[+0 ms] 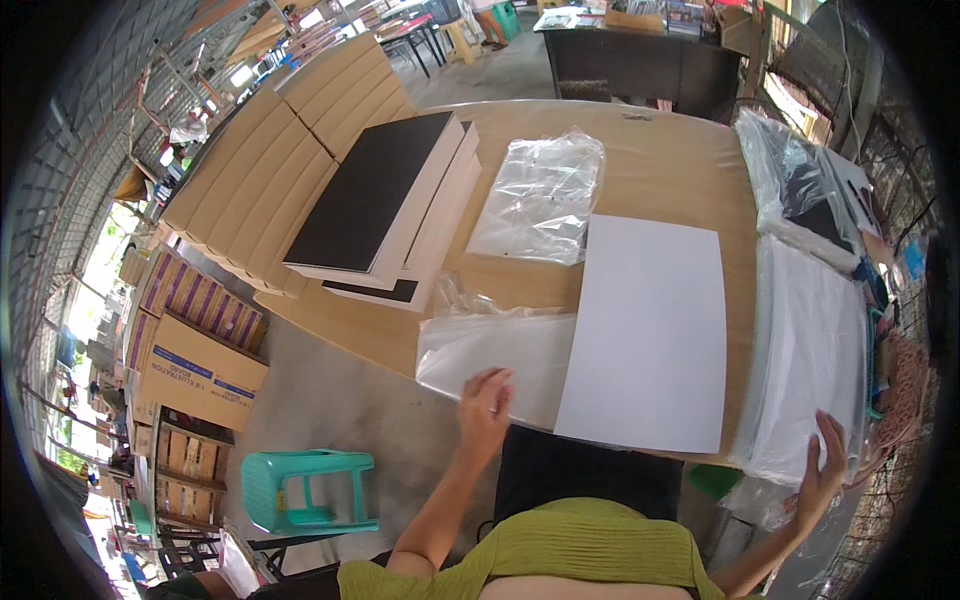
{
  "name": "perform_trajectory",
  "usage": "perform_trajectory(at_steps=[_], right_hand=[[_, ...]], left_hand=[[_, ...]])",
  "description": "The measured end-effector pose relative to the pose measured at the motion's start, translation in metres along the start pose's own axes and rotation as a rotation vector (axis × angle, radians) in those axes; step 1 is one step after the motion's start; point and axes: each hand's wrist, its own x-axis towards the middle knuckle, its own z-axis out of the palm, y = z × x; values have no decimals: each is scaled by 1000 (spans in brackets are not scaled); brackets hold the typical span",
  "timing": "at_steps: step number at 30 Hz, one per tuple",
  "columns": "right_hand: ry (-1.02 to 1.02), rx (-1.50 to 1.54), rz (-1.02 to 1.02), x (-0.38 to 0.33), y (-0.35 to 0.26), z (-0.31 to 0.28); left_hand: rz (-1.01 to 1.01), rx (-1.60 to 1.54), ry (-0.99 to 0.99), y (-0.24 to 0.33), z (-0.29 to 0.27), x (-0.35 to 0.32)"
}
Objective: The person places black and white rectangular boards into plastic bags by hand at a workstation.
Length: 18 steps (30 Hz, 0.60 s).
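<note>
Wooden table [690,165]: one matte white sheet [645,330], two crinkly clear bags. Left hand [485,405] grip loose, fingers flat on near bag [495,355]. Right hand [822,470] spread open on glossy sheet stack [810,350].

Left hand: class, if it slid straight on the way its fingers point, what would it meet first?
The left hand points up the table, its fingers on a clear plastic bag. Beyond the bag's crumpled far edge, it would probably meet the stack of black-topped boards first, though depth is uncertain.
</note>
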Motion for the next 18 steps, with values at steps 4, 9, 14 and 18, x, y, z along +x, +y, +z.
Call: perform_trajectory(at_steps=[4,9,14,18], right_hand=[[-220,-65,152,27,32,48],[-76,-126,110,47,5,50],[-43,63,-172,71,-101,70],[-268,297,-571,87,-205,114]], left_hand=[[-52,131,137,-66,-20,0],[-233,259,168,-81,-25,21],[-241,74,130,-75,-52,39],[-90,-1,26,-57,-87,47]])
